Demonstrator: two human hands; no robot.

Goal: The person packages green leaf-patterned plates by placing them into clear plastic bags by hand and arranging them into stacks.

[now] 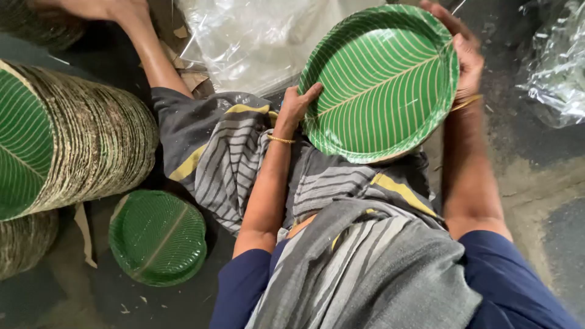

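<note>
I hold a round green paper plate [381,82] with a leaf-vein pattern above my lap, its face turned toward me. My left hand [297,106] grips its left rim with the fingers curled over the edge. On the opposite side my right hand [466,58] clasps the right rim. Each wrist carries a thin gold bangle. Whether this is one plate or a thin stack cannot be told.
A thick stack of the same plates [73,140] lies on its side at the left. A shorter pile [158,237] rests on the floor below it. Clear plastic bags [250,42] lie ahead and at the right [557,67]. A bare leg [146,49] stretches toward the upper left.
</note>
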